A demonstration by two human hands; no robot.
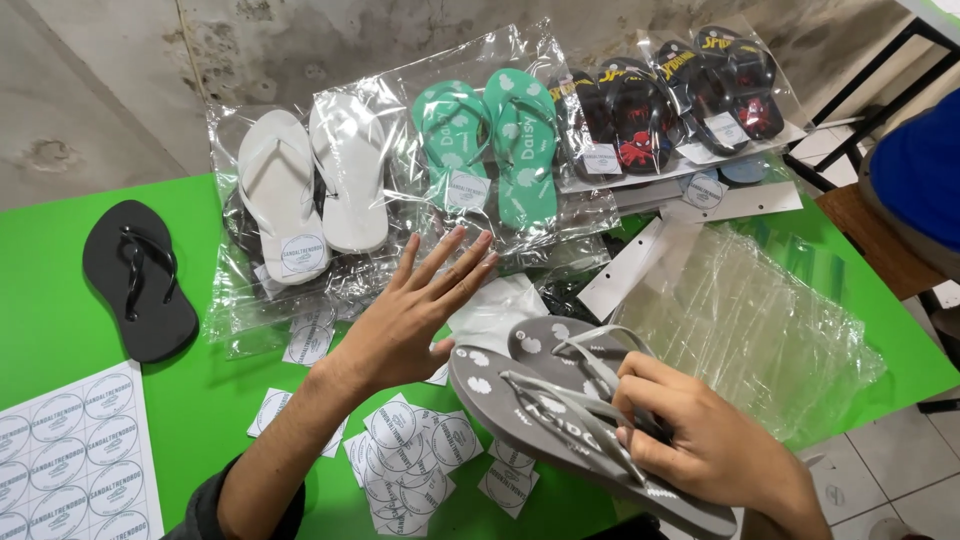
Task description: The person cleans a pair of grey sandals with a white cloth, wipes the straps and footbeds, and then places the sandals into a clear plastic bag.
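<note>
The right hand (pixel 715 445) grips a pair of grey sandals (pixel 560 415), stacked one on the other, with the fingers closed around the straps; the pair is held low at the near edge of the green table (pixel 60 310), above loose round stickers (pixel 410 440). The left hand (pixel 410 320) is flat and open, fingers spread, holding nothing, and it hovers over the stickers and a white piece of paper (pixel 500 305), close to the bagged sandals. Behind it lie white sandals (pixel 310 185), green sandals (pixel 495 145) and dark printed sandals (pixel 670 95), each pair in a clear bag. A single black sandal (pixel 135 280) lies at the left, near a sticker sheet (pixel 70 460). An empty clear bag (pixel 745 325) rests to the right. I think the grey pair may slip apart, because only the straps are gripped and the soles hang free past the table edge. Also the open hand may sweep the loose stickers to the floor, or some may stick to the palm if a sticky side faces up.
</note>
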